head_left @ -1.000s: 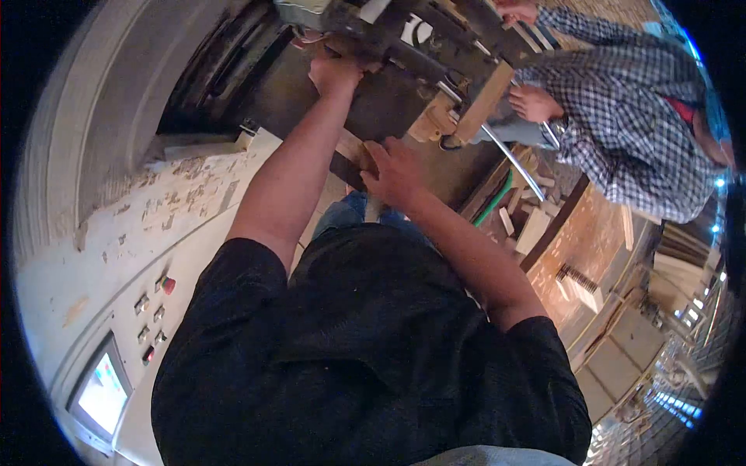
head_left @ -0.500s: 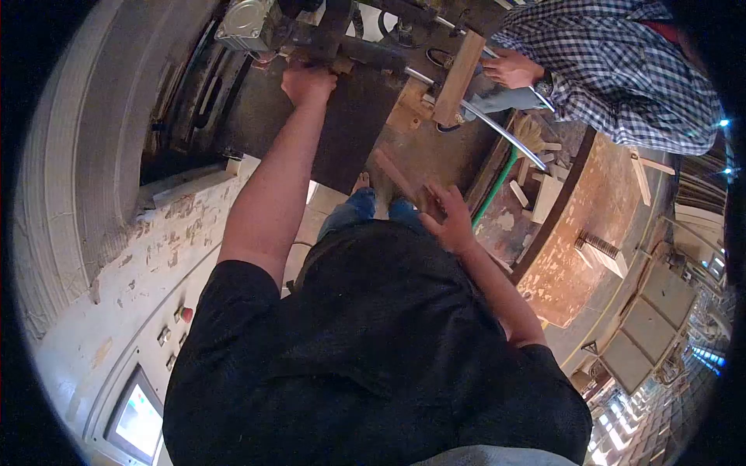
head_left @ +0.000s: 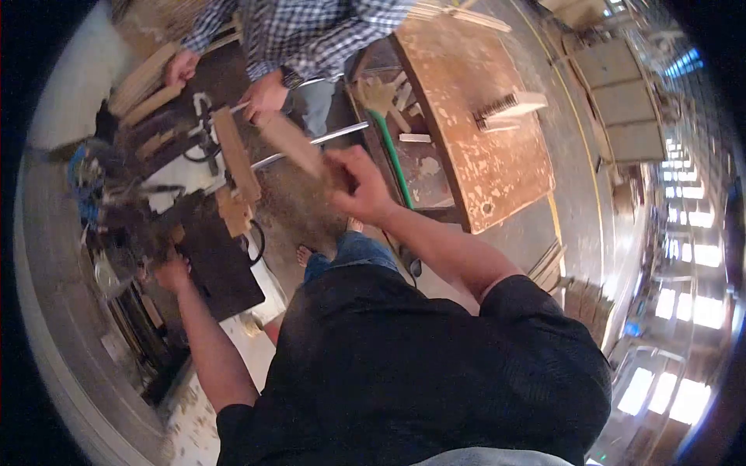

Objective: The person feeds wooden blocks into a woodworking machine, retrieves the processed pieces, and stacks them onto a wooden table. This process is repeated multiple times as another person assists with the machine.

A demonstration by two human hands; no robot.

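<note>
My right hand (head_left: 359, 186) is shut on a flat wooden piece (head_left: 293, 142), which I hold up in the air toward the right of the machine. My left hand (head_left: 169, 273) rests against the dark machine (head_left: 148, 194) at the left, beside its black plate (head_left: 221, 260); whether it grips a part there is unclear. A person in a checked shirt (head_left: 311, 31) stands on the far side, with one hand (head_left: 264, 95) near a wooden block (head_left: 235, 151) on the machine and the other hand (head_left: 180, 67) on stacked wood strips (head_left: 144, 78).
A worn orange table (head_left: 482, 132) with a small wooden piece (head_left: 513, 105) stands to the right. Offcuts (head_left: 388, 101) and a green hose (head_left: 392, 155) lie between machine and table. A metal rod (head_left: 311, 144) sticks out from the machine. Bright windows line the far right.
My head has swung right, so the machine now lies at the left. My right hand has lifted the wooden piece up and away from the machine. My left hand stays on the machine.
</note>
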